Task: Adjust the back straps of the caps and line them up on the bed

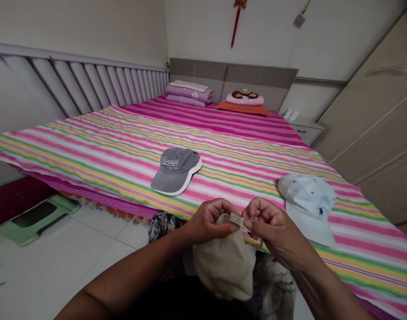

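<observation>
Three baseball caps share the view. At far left of them, a gray baseball cap (175, 172) lies on the striped bedsheet (90, 151). Near the bed's edge, the left hand (208, 221) closes around the strap end of a beige cap (223, 266), which hangs below. Its metal buckle (235, 218) sits between both hands, and the right hand (266, 220) pinches its far end, the two grips close together; holding this near the metal looks steady. Rightward, a white baseball cap (308, 206) lies on the sheet.
</observation>
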A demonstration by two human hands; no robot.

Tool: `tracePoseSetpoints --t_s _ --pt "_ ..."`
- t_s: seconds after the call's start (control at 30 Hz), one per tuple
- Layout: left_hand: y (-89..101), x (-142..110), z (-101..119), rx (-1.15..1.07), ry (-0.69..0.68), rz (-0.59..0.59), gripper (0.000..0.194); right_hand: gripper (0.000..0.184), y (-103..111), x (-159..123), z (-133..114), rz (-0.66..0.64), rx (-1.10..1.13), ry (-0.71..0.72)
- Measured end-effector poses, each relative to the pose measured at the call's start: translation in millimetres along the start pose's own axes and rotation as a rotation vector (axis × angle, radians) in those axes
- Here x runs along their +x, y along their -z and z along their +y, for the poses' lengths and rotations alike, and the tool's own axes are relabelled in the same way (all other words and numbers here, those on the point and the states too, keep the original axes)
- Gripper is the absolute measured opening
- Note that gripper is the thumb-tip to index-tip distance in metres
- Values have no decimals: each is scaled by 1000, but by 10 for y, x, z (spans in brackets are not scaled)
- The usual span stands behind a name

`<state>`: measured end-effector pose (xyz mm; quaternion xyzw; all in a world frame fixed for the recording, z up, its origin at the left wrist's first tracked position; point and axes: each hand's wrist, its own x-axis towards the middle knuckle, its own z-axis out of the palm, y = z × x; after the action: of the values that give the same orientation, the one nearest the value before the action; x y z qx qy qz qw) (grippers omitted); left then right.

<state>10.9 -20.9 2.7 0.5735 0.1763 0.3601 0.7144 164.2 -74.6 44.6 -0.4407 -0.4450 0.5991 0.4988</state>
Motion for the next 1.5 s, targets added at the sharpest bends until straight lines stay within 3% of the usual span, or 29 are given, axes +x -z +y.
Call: tracePoseSetpoints --t_s 0.17,0.37,0.6,0.87,1.03,1.23,1.33,1.5 --pt "-16 9 -22 -10 11 23 34 26 -41 -19 -6 72 -136 63" --pt "-1 6 -18 -56 -4 61 36 23 30 -36 49 -37 -77 -21" --pt "-3 4 -28 -41 27 -16 36 30 -9 -18 47 -22 -8 5" --pt "52 -6 -43 5 -13 5 33 27 111 -31 86 -75 -176 -79" --pt "33 -3 -24 99 3 -36 31 30 70 -49 95 -62 -134 -98" --pt "104 13 -28 56 20 -21 32 27 154 -18 98 -169 -159 -32" --pt "128 24 -43 44 17 -1 31 26 202 -5 149 -207 -161 -74" --pt "119 34 -39 112 0 -60 30 27 164 -13 191 -131 -55 -114"
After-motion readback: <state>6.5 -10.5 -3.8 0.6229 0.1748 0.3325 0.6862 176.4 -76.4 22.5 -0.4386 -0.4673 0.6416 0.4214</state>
